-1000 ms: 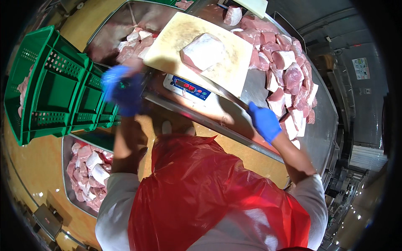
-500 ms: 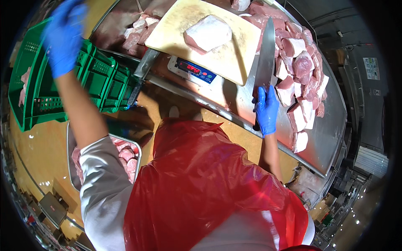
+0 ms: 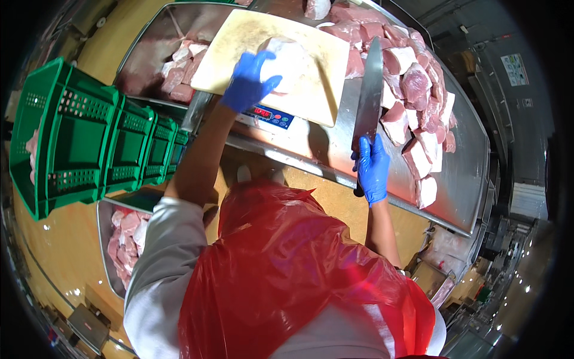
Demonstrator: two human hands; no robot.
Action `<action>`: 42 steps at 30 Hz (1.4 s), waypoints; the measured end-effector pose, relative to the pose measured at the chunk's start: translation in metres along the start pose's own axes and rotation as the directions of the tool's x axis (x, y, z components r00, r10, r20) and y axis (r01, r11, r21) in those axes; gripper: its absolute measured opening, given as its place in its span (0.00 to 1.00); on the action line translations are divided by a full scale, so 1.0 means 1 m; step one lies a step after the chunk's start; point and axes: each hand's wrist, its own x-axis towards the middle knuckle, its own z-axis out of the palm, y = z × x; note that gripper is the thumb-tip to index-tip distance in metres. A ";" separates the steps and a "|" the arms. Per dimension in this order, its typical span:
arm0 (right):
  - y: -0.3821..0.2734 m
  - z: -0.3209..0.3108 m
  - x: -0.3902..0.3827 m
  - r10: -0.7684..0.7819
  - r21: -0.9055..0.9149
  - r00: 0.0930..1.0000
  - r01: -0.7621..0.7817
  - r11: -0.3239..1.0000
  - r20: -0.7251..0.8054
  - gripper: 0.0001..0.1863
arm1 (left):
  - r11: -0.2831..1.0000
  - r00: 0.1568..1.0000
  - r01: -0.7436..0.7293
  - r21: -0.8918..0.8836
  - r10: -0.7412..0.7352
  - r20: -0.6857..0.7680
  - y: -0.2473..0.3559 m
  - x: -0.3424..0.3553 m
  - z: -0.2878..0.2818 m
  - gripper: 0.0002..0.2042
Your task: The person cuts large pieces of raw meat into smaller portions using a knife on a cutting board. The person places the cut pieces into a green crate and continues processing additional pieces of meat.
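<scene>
A pale, fat-covered piece of meat [image 3: 290,63] lies on the cream cutting board [image 3: 326,54], which rests over a digital scale [image 3: 276,118]. My blue-gloved left hand [image 3: 246,82] has its fingers spread at that piece's left side; whether it touches the meat is unclear. My blue-gloved right hand [image 3: 372,166] grips a long knife [image 3: 369,90], blade pointing away from me, at the right of the board over the steel table [image 3: 454,185]. Beside the blade is a large heap of cut meat [image 3: 418,96].
Behind the board's left sits a steel tub [image 3: 143,60] with meat pieces. Stacked green crates [image 3: 81,131] stand at the left, above another tub of meat [image 3: 128,242] lower down. The yellow floor [image 3: 66,257] shows around these, and steel equipment [image 3: 520,197] lines the far right.
My left hand has swung from over the green crates to the piece on the board. The knife, first angled across the board's front edge, now points away from me at its right.
</scene>
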 end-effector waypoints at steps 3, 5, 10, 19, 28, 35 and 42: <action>0.019 -0.001 -0.009 -0.033 -0.107 0.999 0.036 0.994 0.032 0.14 | 0.966 0.964 0.255 0.035 -0.257 0.066 0.038 -0.007 -0.028 0.17; 0.024 0.010 -0.008 -0.101 -0.146 0.991 0.113 0.983 0.088 0.14 | 0.988 0.987 0.151 0.043 -0.147 -0.068 0.038 -0.015 -0.042 0.15; 0.004 0.053 0.022 -0.353 -0.270 0.904 0.412 0.870 0.242 0.10 | 0.991 0.993 0.107 0.080 -0.102 -0.060 0.050 -0.039 -0.051 0.12; -0.065 0.119 0.117 -0.569 -0.273 0.700 0.702 0.658 0.432 0.13 | 0.905 0.887 0.423 0.033 -0.406 -0.221 0.052 -0.090 -0.079 0.10; 0.023 -0.048 0.127 -0.148 -0.590 0.656 0.739 0.325 0.740 0.11 | 0.772 0.745 0.628 0.098 -0.561 -0.360 0.049 -0.133 -0.115 0.09; 0.014 -0.037 0.098 -0.534 -0.354 0.745 0.662 0.660 0.398 0.09 | 0.981 0.950 0.189 -0.044 -0.194 -0.243 0.112 -0.069 -0.025 0.14; 0.003 0.016 0.072 -0.260 -0.094 0.950 0.279 0.956 0.174 0.12 | 1.000 0.865 0.007 -0.015 -0.014 -0.502 0.078 0.003 -0.001 0.18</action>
